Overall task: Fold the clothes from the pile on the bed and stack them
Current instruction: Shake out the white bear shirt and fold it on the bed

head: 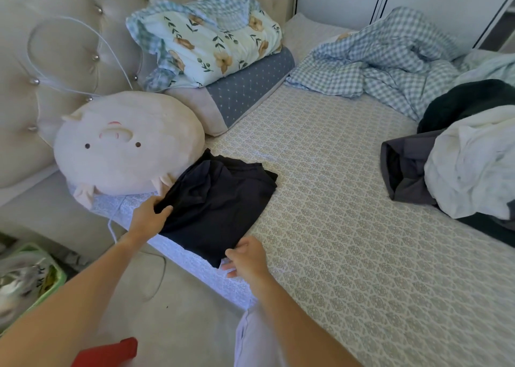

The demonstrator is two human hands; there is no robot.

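While the bed (348, 213), covered in a pale sheet with a small repeating medallion print, fills most of the view, a loose pile of clothes (462, 154) sits at its right edge: a white crumpled garment on top, a dark grey piece with an open cuff or leg poking out toward the middle of the bed, and a black-green piece behind them. Beyond the pile, toward the far right corner, lies a rumpled blue-and-white checked blanket (370, 62). At the head of the bed a floral quilt (211, 40) is bundled on a blue dotted pillow (245, 93), and a round cream pig cushion (125, 143) leans near the near-left corner. Touching the cushion's lower side, right at the near edge of the bed, lies the dark navy garment (217, 207), folded into a rough rectangle with some wrinkles and an uneven far corner. Both bare arms reach in from below. The left hand (150, 216) pinches the garment's left edge, thumb on top and fingers curled under the cloth. The right hand (246, 258) is at the garment's near corner, fingers curled around the cloth's edge, holding it. No writing or labels can be read on anything.
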